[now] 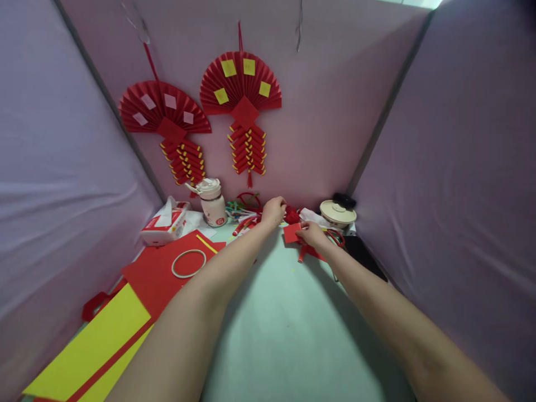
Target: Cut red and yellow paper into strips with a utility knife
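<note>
Too small to read on the yellow squares of a hanging fan. Too blurred to tell any grip by the left hand, near a red bundle. Partly hidden along the red sheet by the left forearm, cropped below.

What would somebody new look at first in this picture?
Probably the two big red paper fans, hung on the back wall: one carries yellow squares, and the other, to its left, carries pink ones. Next might come the bright red sheet at the left of the table, with a pale ring lying on it. Then the right hand, holding a small red square.
</note>
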Tool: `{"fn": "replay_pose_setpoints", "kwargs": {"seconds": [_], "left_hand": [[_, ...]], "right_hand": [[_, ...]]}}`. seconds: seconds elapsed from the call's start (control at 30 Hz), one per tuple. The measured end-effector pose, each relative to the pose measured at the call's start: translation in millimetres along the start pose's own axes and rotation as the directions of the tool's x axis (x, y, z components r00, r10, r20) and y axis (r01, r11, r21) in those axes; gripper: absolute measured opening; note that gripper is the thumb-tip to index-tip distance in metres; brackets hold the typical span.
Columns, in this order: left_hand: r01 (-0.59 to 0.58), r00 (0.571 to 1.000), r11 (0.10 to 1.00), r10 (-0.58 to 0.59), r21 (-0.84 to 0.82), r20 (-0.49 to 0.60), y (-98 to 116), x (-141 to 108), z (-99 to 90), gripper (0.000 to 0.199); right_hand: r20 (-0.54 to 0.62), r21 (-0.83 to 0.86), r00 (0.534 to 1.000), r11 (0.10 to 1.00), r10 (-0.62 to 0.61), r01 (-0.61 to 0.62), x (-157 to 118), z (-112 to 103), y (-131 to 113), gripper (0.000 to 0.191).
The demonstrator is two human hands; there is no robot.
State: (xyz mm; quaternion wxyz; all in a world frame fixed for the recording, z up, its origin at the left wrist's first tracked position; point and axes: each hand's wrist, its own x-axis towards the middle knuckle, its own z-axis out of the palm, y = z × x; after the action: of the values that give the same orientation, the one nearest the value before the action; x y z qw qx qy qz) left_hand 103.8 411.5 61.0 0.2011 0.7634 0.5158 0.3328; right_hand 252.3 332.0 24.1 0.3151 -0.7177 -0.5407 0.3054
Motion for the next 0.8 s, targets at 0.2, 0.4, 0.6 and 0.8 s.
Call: {"fn": "replay_pose_setpoints", "kwargs": {"seconds": [0.2, 0.4, 0.6, 0.8], "left_hand": [[-0.054, 0.998, 0.997, 0.057, 0.058, -0.041, 2.4, -2.2, -6.1, 0.015], [-0.036, 0.998, 0.999, 0.036, 0.008, -0.054, 6.6, -18.3, -3.5, 0.016], [-0.053, 0.999, 0.992, 0.054, -0.112, 0.001, 42.0, -18.2, -0.2, 0.014], [-0.101, 0.995, 0.983, 0.096, -0.154, -0.043, 71.4, -17.9, -19.1, 0.041]], "right_hand": [[-0.137, -0.255, 0.984, 0.964, -0.113, 0.075, 7.6, 23.2, -10.2, 0.029], [-0.203, -0.301, 0.958, 0.944, -0.203, 0.136, -15.4, 2.2, -6.8, 0.029], [-0.159, -0.162, 0.947, 0.954, -0.278, 0.253, -5.1, -35.5, -8.1, 0.06], [-0.176, 0.074, 0.963, 0.973, -0.204, 0.22, 31.2, -63.1, -35.9, 0.029]]}}
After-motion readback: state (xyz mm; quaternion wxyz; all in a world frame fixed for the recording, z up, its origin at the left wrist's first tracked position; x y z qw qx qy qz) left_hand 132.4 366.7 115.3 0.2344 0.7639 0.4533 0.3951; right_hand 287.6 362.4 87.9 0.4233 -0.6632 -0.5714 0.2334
